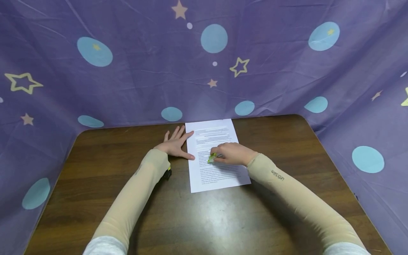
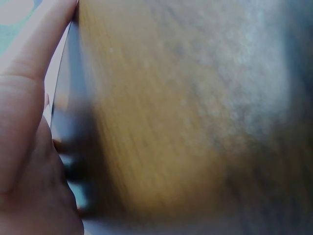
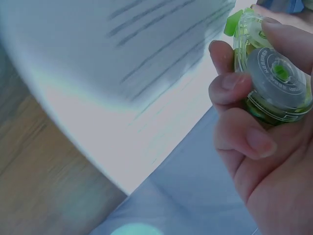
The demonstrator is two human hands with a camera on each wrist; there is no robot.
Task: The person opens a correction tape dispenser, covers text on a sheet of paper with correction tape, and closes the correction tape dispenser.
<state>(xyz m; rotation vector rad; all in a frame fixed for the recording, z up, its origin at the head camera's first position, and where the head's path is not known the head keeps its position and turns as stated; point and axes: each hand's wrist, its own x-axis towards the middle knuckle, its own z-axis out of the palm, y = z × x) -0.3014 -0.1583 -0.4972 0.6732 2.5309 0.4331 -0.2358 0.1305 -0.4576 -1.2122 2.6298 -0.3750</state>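
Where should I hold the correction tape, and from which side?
Take the correction tape by its wide, rounded body, probably from the right, as the right hand does: the narrow green end points away from that hand, so this grip should leave it free.

I have room to steer over the wooden tabletop [image 1: 210,217] on the near side of the printed sheet [image 1: 220,177], between the sleeves [image 1: 137,198]. The purple curtain [image 1: 143,60] blocks me behind the sheet, the left hand [image 1: 174,145] along its left edge, the right hand [image 1: 234,153] and correction tape [image 3: 276,81] over its middle.
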